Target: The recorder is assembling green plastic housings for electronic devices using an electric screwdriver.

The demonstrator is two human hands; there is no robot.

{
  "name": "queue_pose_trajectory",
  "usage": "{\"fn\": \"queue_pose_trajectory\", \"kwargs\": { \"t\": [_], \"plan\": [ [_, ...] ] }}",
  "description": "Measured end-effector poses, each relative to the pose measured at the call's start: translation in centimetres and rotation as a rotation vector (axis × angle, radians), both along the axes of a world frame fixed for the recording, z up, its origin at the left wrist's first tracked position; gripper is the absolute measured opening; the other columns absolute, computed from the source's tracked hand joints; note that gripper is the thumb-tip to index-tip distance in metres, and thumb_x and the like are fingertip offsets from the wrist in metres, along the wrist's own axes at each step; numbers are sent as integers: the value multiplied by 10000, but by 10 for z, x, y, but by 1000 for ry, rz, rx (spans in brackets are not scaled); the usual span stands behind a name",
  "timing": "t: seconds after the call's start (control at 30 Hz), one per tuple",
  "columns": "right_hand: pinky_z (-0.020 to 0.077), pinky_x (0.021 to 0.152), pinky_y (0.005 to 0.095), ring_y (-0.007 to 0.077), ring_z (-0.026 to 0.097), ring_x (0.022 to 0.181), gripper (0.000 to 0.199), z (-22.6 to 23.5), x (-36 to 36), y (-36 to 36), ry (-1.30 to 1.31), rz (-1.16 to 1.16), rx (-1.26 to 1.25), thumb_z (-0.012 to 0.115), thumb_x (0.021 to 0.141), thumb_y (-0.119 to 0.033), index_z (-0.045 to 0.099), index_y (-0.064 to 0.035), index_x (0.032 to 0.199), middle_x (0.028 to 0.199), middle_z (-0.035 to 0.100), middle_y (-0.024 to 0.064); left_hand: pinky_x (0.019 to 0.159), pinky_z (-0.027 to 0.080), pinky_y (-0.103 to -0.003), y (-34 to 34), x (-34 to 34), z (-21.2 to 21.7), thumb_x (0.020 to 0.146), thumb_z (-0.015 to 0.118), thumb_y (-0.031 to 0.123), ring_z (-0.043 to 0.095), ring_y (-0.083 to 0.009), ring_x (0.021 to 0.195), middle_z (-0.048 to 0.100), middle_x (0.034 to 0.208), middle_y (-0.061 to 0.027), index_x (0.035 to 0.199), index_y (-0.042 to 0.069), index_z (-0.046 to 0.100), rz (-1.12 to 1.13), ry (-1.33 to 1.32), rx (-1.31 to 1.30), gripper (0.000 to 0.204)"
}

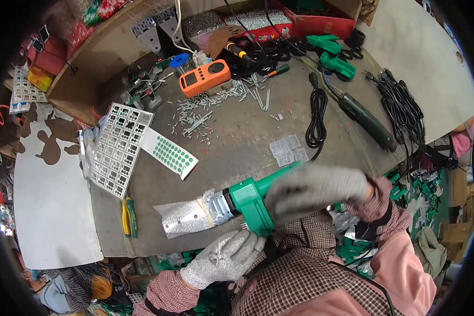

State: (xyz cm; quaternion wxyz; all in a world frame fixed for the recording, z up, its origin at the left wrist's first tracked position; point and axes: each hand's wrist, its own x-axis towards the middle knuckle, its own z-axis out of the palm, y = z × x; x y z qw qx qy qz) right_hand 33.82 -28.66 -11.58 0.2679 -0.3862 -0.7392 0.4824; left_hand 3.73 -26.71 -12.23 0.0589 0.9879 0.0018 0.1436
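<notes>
A green plastic pipe welder (pixel 250 203) lies across the bench's near edge, its metal heating end wrapped in bubble wrap (pixel 187 217) with a rubber band around it. My left hand (pixel 224 258), in a grey speckled glove, has its fingers pressed together around the lower end of the green body. Small metal prongs (pixel 244 226) show beside its fingertips. Over the near side of the tool's handle, my right hand (pixel 316 192), also gloved, is smeared by motion. Its fingers cannot be made out, so whether it grips the handle is unclear.
Yellow-green pliers (pixel 129 217), a part-filled white tray (pixel 120 150) and a green-dot sticker sheet (pixel 169 154) lie left. Loose screws (pixel 197 110) surround an orange meter (pixel 205 78). A black cord coil (pixel 316 118), dark green power tool (pixel 366 121) and clear plastic pieces (pixel 288 150) lie right.
</notes>
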Motion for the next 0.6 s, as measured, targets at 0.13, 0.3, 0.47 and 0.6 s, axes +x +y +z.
{"fn": "queue_pose_trajectory", "kwargs": {
  "t": [0.13,0.3,0.47,0.6],
  "plan": [
    [561,870,440,383,683,973,285,-12,48,91,-439,-429,474,614,955,-240,708,-46,1140,1050,702,207,827,556,-442,53,53,44,820,664,56,656,-319,930,666,1002,-165,1154,18,677,207,642,-100,337],
    [553,866,475,339,672,1043,332,-49,30,192,-1111,-466,756,559,923,-115,638,-108,1246,1101,650,187,890,524,-507,210,137,-31,896,640,48,632,-419,1001,644,1117,-199,1235,28,635,715,-99,-61,339],
    [582,855,454,359,717,1011,257,-61,31,208,-851,-456,586,553,938,-63,669,-1,1159,1064,717,216,934,541,-476,228,167,-47,835,645,-19,639,-405,1100,641,1174,-231,1216,8,643,699,40,-173,382],
    [581,845,471,363,716,1028,218,-29,13,210,-934,-510,368,589,917,-53,670,-2,1112,1062,721,229,953,533,-477,234,157,-39,823,699,23,635,-405,1111,638,1192,-233,1231,3,629,704,75,-208,415]
  ]
}}
